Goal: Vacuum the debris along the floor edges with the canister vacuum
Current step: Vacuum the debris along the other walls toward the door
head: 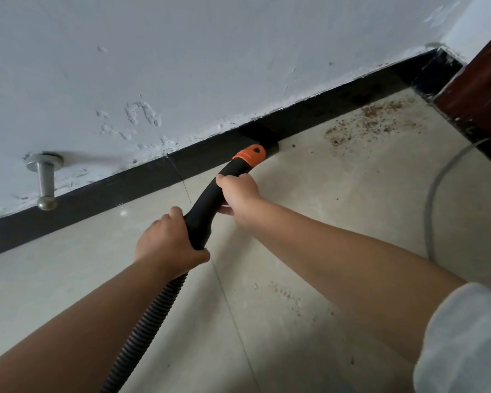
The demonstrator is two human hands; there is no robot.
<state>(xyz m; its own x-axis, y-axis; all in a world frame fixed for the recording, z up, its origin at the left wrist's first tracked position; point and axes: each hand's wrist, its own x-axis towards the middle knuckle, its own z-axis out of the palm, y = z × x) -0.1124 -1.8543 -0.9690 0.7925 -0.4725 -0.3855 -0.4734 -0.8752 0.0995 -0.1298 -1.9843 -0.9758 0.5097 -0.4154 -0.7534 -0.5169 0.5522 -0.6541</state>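
A black curved vacuum wand (207,205) with an orange collar (250,156) points at the black baseboard (142,180), its nozzle (272,144) down at the floor edge. My left hand (167,239) grips the wand's lower end, where the ribbed black hose (150,321) runs off toward the bottom of the frame. My right hand (238,194) grips the wand higher up, just below the orange collar. Brown crumbly debris (377,117) lies scattered on the beige floor tiles to the right of the nozzle, near the corner. The canister itself is out of view.
A metal door stop (44,180) sticks out of the white wall at the left. A dark red-brown door or frame (476,89) stands at the right corner. A grey cord (434,194) curves across the floor on the right. Fine specks (287,296) dot the tiles nearer me.
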